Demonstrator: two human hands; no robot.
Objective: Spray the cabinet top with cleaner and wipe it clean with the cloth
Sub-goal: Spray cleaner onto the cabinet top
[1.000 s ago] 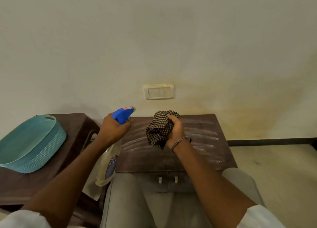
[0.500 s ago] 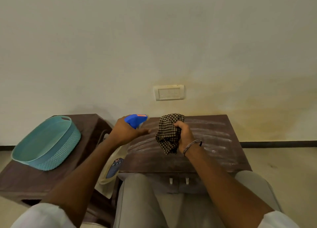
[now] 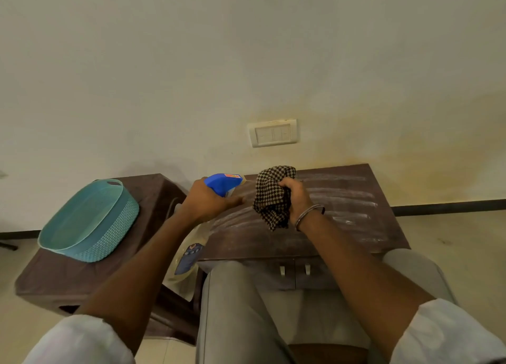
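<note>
left hand [image 3: 208, 202]: wrapped round the neck of the bottle [image 3: 223, 184], centre of frame; index finger stretched forward under the blue head, on or near the trigger (contact hidden, cannot tell if it is squeezing). The other fingers are closed on the neck.
bottle: held in the air at the cabinet's left edge, nozzle pointing right across the top, so spray would land on the surface and not the wall. Pale body with blue label hangs below the wrist, lower centre-left.
right hand [image 3: 297, 199]: fingers pressed shut on a bunch of the cloth [image 3: 272, 196], bangle at the wrist.
cloth: checked, bunched, raised off the top with its loose end hanging down; sits just right of the nozzle, close to the spray line (likely parked there ready to drop and wipe).
cabinet top [image 3: 342, 213]: dark wood, centre-right of frame, against the wall. Pale streaks run across it, so it is wet or smeared in bands; not clean yet.
step: judged as spraying, wipe pending.
risk: cloth may catch the spray instead of the top.
basket [image 3: 87, 221]: teal, on the other table [image 3: 41, 276] at left, clear of the work.
</note>
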